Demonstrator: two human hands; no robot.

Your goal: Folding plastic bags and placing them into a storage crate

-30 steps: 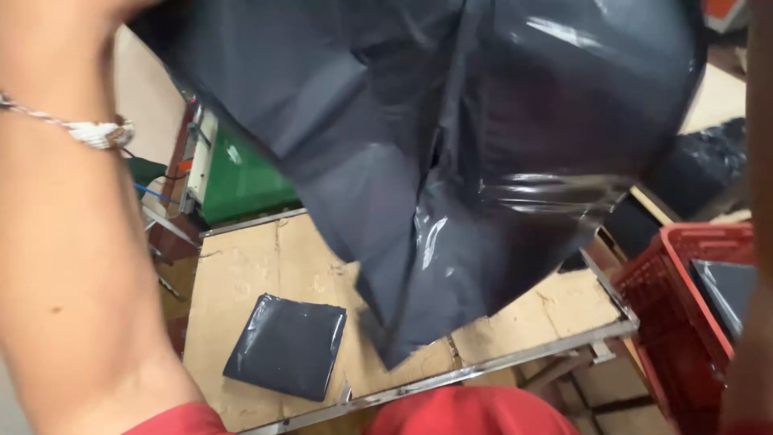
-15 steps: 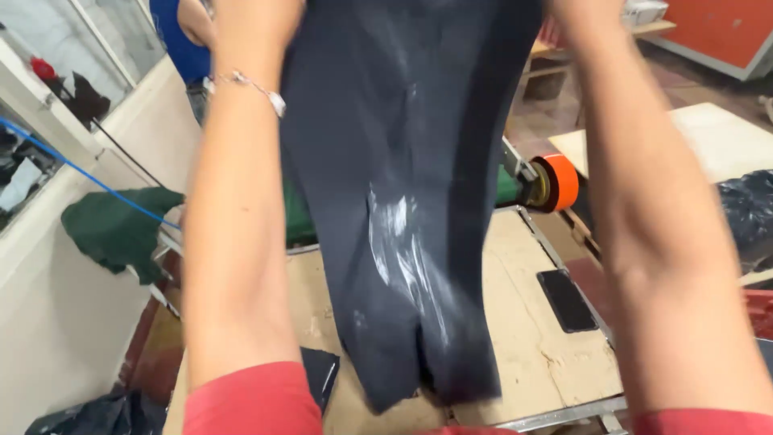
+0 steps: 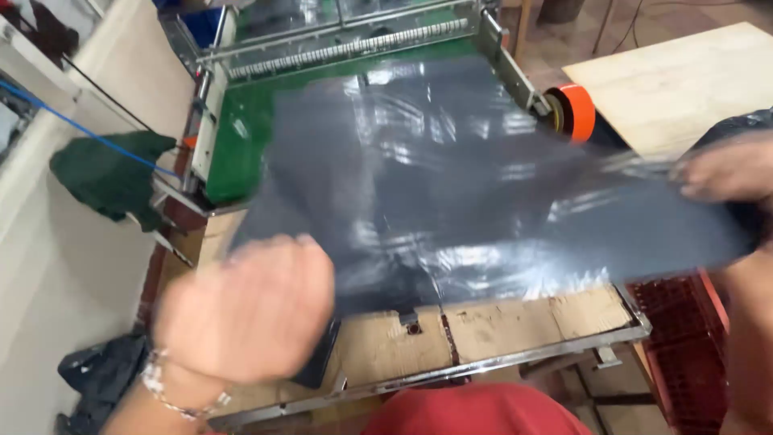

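Observation:
A large dark grey plastic bag [image 3: 451,185] lies spread flat and shiny over the green machine bed [image 3: 241,137] and the wooden worktable [image 3: 499,322]. My left hand [image 3: 245,310], blurred, with a bracelet at the wrist, grips the bag's near left corner. My right hand [image 3: 725,169], also blurred, holds the bag's right edge and stretches it out sideways.
An orange tape roll [image 3: 576,111] sits at the machine's right side. A toothed metal bar [image 3: 346,50] crosses the back. A red crate [image 3: 684,354] stands at the lower right, a wooden board [image 3: 684,76] at the upper right, a green cloth [image 3: 109,173] at the left.
The bag hung upright from my raised hands before; now it is spread out flat across the machine and table, with my hands lowered and apart.

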